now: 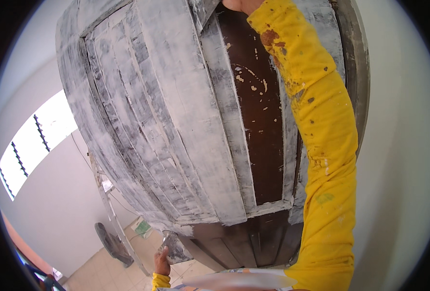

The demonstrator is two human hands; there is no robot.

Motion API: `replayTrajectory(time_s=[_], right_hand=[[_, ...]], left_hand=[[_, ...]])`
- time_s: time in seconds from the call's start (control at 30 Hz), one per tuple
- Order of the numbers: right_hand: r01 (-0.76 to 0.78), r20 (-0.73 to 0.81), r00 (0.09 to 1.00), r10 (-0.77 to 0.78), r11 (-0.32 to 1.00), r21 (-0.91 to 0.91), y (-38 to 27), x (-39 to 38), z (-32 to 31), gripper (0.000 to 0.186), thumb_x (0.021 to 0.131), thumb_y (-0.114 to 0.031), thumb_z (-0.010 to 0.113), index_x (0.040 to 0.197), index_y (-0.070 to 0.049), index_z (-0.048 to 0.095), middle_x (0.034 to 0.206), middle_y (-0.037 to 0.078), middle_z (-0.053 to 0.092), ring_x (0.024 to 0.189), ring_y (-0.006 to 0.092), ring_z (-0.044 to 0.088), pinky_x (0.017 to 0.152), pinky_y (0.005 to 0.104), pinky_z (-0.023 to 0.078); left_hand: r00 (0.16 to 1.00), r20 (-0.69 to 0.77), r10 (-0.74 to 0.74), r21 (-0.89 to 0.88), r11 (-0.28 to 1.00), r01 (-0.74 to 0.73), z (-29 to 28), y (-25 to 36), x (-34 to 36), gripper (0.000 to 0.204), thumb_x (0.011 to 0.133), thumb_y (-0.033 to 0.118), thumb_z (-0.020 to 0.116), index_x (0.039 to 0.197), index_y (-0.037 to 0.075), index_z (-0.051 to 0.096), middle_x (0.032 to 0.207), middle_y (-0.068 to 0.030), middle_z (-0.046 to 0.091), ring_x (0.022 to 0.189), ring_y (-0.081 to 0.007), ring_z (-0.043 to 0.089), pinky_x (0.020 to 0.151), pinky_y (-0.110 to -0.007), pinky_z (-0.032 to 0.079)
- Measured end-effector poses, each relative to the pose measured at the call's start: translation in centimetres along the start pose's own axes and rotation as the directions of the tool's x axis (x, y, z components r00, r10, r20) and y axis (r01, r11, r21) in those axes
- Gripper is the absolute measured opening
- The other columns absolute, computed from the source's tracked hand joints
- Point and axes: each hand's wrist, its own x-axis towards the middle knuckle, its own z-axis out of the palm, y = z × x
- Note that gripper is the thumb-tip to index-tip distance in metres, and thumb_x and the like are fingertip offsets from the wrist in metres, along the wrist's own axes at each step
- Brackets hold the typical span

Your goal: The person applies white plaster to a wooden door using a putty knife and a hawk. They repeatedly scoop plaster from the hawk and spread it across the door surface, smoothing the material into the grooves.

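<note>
My right hand [244, 5] was up at the top edge of the view, mostly cut off, so I cannot tell how far its fingers were closed. Just left of it stood what looked like a broad grey blade [205, 12] against the door [176, 97]; the grip was out of sight.

The brown panel [259, 145] was what mattered most in space. It lay directly below my right hand, a long narrow strip with pale flecks in its upper half. Its long axis ran down the door, leaning a little to the right toward its lower end, between borders smeared whitish grey. My right hand was clearly the nearer one, at the strip's upper end, while my yellow sleeve [326, 121] came up along the right side and covered part of that border.

My left hand [161, 264] was low and to the left, well apart from the strip, with its fingers clamped round the handle of a flat grey tool [178, 251]. That tool sat near the door's darker lower part [215, 250]. Farther back, a ladder [120, 228] stood on the tiled floor [93, 266].
</note>
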Motion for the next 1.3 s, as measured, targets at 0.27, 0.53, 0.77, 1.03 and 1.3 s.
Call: replayTrajectory(time_s=[0.27, 0.53, 0.77, 1.03, 1.3], right_hand=[[0.042, 0.021, 0.999, -0.05, 0.954, 0.296, 0.9, -5.1, -0.6, 0.016, 0.093, -0.014, 0.062, 0.099, 0.001, 0.062, 0.096, 0.015, 0.063, 0.094, 0.0259, 0.062, 0.08, 0.0432, 0.052], [0.084, -0.002, 0.996, -0.085, 0.971, 0.223, -0.1, -2.5, -2.3, 0.029, 0.092, -0.015, 0.064, 0.111, 0.007, 0.058, 0.108, 0.017, 0.064, 0.094, 0.028, 0.062, 0.084, 0.0438, 0.052], [0.041, 0.019, 0.999, -0.043, 0.993, 0.11, 1.0, -1.8, -0.8, 0.036, 0.095, -0.022, 0.063, 0.119, 0.004, 0.057, 0.127, 0.018, 0.056, 0.109, 0.0269, 0.054, 0.093, 0.0442, 0.046], [0.08, 0.099, 0.992, -0.074, 0.995, -0.054, 1.3, 1.3, 1.3, 0.02, 0.089, -0.017, 0.065, 0.096, -0.001, 0.058, 0.091, 0.011, 0.056, 0.084, 0.0251, 0.057, 0.075, 0.043, 0.049], [0.048, 0.051, 0.996, -0.077, 0.9, 0.433, 4.4, -2.2, -3.6, 0.009, 0.083, -0.005, 0.066, 0.079, -0.002, 0.058, 0.079, 0.009, 0.053, 0.07, 0.0232, 0.056, 0.063, 0.0401, 0.049]], left_hand=[[0.997, -0.035, -0.066, -0.05, 0.997, 0.064, -1.1, -1.0, -2.1, 0.019, 0.101, 0.012, 0.062, 0.115, 0.018, 0.074, 0.081, -0.0058, 0.064, 0.072, -0.0204, 0.06, 0.066, -0.035, 0.047], [0.908, 0.278, -0.314, -0.519, 0.746, 0.417, 0.5, -0.4, 2.1, 0.019, 0.099, 0.012, 0.064, 0.115, 0.016, 0.074, 0.082, -0.0031, 0.065, 0.07, -0.019, 0.059, 0.066, -0.034, 0.048], [0.905, 0.142, -0.4, -0.468, 0.779, 0.418, 0.5, -4.1, -1.3, 0.019, 0.098, 0.015, 0.062, 0.114, 0.009, 0.072, 0.095, -0.0092, 0.072, 0.074, -0.0227, 0.065, 0.067, -0.033, 0.05], [0.871, 0.256, -0.419, -0.652, 0.59, 0.475, -0.1, 1.4, 1.4, 0.032, 0.098, 0.028, 0.067, 0.112, -0.001, 0.069, 0.1, -0.008, 0.073, 0.083, -0.0183, 0.071, 0.075, -0.032, 0.057], [0.845, 0.266, -0.464, -0.678, 0.533, 0.506, -1.5, 1.7, 0.3, 0.032, 0.097, 0.025, 0.068, 0.116, -0.001, 0.068, 0.103, -0.009, 0.074, 0.087, -0.0196, 0.072, 0.078, -0.034, 0.058]])
